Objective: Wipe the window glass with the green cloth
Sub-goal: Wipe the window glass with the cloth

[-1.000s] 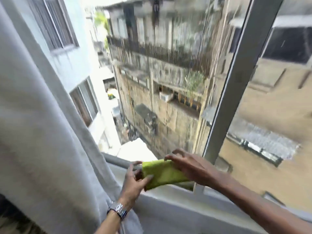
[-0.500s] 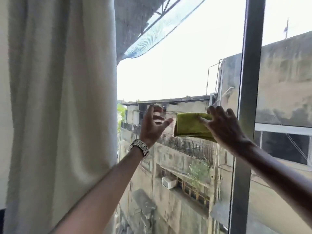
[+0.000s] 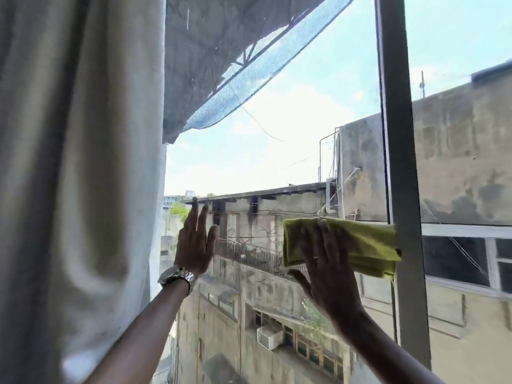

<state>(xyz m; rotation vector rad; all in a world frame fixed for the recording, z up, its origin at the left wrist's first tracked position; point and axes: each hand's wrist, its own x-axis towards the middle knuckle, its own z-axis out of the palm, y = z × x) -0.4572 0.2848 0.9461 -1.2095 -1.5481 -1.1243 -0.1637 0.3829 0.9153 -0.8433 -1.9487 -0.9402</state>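
A folded green cloth (image 3: pixel 360 242) lies flat against the window glass (image 3: pixel 291 120), its right end touching the grey vertical frame bar (image 3: pixel 399 162). My right hand (image 3: pixel 329 267) presses on the cloth's left half with fingers spread flat. My left hand (image 3: pixel 195 245), with a metal watch on its wrist, is held up open against or very near the glass, to the left of the cloth and apart from it. It holds nothing.
A pale curtain (image 3: pixel 77 176) hangs along the left side, close to my left arm. Right of the frame bar is a second pane (image 3: pixel 465 134). Old buildings and dark netting show through the glass.
The view has swung up from the sill. Both hands rose with the cloth; my left hand let go of it, and my right hand now spreads it flat on the glass further right.
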